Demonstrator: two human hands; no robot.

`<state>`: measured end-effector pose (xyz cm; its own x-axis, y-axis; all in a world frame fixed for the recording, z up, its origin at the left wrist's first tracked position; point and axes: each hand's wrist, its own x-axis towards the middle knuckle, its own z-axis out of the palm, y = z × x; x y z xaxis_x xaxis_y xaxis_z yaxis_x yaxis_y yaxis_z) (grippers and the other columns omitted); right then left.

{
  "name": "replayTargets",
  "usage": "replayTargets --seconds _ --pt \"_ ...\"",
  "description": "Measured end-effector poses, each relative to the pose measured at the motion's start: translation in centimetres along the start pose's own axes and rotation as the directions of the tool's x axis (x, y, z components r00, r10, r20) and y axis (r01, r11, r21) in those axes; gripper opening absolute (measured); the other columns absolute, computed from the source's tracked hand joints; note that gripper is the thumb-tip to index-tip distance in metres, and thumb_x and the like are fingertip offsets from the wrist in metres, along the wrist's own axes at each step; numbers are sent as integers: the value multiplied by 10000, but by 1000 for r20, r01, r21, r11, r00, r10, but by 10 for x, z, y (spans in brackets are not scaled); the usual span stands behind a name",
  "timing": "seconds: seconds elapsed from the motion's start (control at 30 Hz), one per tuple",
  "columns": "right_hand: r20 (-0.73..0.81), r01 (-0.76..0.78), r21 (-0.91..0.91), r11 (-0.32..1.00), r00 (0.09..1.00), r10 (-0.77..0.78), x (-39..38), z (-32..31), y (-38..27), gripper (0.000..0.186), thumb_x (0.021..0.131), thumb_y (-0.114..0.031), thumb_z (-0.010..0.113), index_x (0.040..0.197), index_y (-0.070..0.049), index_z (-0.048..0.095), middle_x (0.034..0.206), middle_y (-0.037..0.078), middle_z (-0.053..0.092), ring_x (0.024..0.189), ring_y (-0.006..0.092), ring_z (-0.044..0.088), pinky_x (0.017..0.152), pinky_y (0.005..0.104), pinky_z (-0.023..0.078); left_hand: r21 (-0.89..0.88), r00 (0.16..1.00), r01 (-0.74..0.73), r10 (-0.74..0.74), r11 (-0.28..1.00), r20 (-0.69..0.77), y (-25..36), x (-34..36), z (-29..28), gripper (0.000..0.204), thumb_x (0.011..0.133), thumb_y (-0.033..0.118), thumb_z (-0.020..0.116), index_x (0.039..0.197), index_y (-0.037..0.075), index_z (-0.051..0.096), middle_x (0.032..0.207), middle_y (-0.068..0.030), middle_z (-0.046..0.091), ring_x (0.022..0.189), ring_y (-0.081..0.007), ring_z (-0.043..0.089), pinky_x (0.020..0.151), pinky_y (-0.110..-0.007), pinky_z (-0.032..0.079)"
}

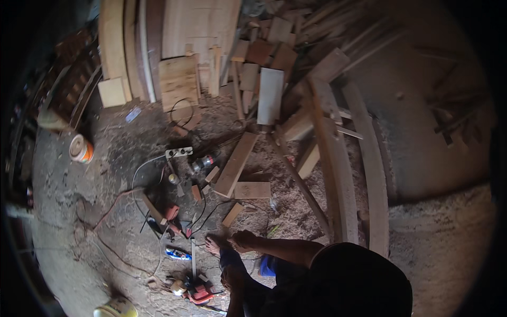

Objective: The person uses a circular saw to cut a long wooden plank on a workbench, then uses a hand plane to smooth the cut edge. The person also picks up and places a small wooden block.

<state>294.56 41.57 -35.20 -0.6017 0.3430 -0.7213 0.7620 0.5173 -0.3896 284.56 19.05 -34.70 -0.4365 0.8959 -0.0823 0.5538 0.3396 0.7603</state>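
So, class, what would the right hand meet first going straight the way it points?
Probably the bare foot, just ahead of the right hand; depth is unclear, so it might pass above.

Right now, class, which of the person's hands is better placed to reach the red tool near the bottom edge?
Probably the left hand: it appears closer to the red tool, while the right hand is farther up the picture, near the bare foot.
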Motion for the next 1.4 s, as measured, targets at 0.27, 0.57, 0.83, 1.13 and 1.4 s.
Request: replayTargets --seconds 0.27,0.57,0.83,1.13,1.4 --pt "-926 -112 346 931 120 359 -328 -77 113 352 887 -94 580 1227 -44 654 1074 206 699 997 388 665 901 483 541 -35 746 -452 399 891 532 217 63 23 550 902 315 675 1346 6 575 1369 -237 585 1249 -418 558 1053 -500 444" --pt "-289 217 943 251 164 943 -469 78 144 352 959 -329 664 1123 -23 725 935 147 725 884 204 672 789 386 536 -210 177 -864 667 458 724 448 -14 124 955 815 377 806 1522 -36 315 1555 -321 324 1450 -481 315 1183 -517 312" --pt "-590 228 800 555 131 796 -449 124 187 256 972 -254 629 910 -19 711 744 102 683 684 218 640 605 429 489 -48 136 -946 527 320 839 448 -23 148 1072 756 412 845 1492 -126 281 1529 -384 281 1438 -554 268 1194 -521 318" --pt "-543 -89 833 547 -322 775 -574 103 162 200 958 -204 615 821 -59 595 779 198 651 718 436 650 588 521 490 -16 136 -937 406 349 904 472 -28 143 1092 750 440 846 1482 -148 286 1476 -425 335 1414 -569 303 1174 -532 343" --pt "-428 -445 880 169 -586 688 -676 95 142 472 996 -313 600 1410 -94 536 1397 152 557 1233 316 564 988 469 474 49 112 -974 282 221 953 484 -22 146 1214 770 613 778 1491 -182 212 1531 -406 289 1406 -547 354 1084 -517 455"
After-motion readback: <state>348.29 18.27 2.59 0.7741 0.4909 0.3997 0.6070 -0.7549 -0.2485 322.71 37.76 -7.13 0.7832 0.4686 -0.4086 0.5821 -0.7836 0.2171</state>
